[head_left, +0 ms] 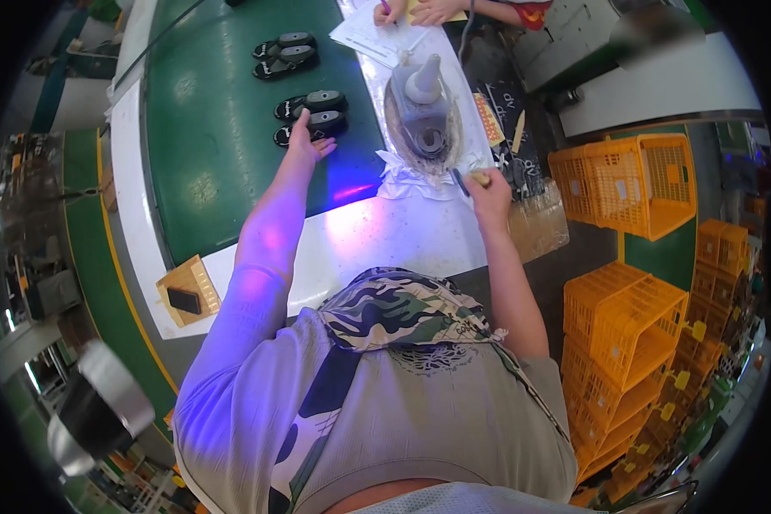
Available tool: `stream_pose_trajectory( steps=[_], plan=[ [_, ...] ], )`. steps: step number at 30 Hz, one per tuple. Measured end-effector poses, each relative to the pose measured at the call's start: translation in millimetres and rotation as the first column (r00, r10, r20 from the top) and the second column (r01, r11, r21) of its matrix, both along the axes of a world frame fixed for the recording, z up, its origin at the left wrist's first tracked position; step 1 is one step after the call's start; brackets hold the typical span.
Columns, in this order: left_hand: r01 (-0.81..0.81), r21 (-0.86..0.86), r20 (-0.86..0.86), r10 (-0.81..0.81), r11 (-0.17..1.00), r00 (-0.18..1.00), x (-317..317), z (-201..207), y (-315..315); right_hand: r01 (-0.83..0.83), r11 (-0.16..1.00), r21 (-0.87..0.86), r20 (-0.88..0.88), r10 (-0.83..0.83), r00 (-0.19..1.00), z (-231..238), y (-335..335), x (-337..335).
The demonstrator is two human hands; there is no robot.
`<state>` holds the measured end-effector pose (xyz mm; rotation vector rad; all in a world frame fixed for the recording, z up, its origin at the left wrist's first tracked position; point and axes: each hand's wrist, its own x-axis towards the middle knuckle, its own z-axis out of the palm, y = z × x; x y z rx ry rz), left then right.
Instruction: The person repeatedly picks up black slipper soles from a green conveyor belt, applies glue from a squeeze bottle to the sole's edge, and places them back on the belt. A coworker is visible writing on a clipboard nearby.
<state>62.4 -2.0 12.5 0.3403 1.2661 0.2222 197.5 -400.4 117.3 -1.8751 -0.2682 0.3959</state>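
On the green conveyor belt lie two pairs of dark shoes with grey insoles, a near pair and a far pair. My left hand reaches to the near pair, thumb and fingers apart. Whether it touches the shoes is unclear. My right hand is closed around a small tool with a dark flat part and a tan piece, perhaps a brush. Just beyond that hand stands a grimy clear container with a white squeeze bottle, beside crumpled white cloth.
Another person's hands rest by papers at the far end, one holding a purple pen. Orange crates are stacked on the right. A wooden board with a dark block lies at the table's left corner.
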Motion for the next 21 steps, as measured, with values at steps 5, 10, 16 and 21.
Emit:
stream_pose_trajectory(
  steps=[5, 10, 16, 21],
  plan=[
    [0.064, 0.009, -0.126, -0.062, 0.998, 0.99, 19, -1, 3, -0.103, 0.972, -0.21, 0.476, 0.194, 0.858, 0, 51, 24],
    [-0.017, 0.132, -0.046, 0.023, 0.991, 0.999, 9, -4, -16, -0.158, 0.878, -0.451, 0.614, 0.434, 0.659, -9, 81, 33],
    [0.004, 0.072, 0.294, -0.025, 0.997, 0.955, -59, -37, -34, -0.183, 0.791, -0.584, 0.614, 0.578, 0.538, -16, 95, 33],
    [0.172, 0.262, 0.529, -0.29, 0.95, 0.797, -102, -8, -59, -0.22, 0.767, -0.603, 0.622, 0.625, 0.473, -20, 94, 34]
  ],
)
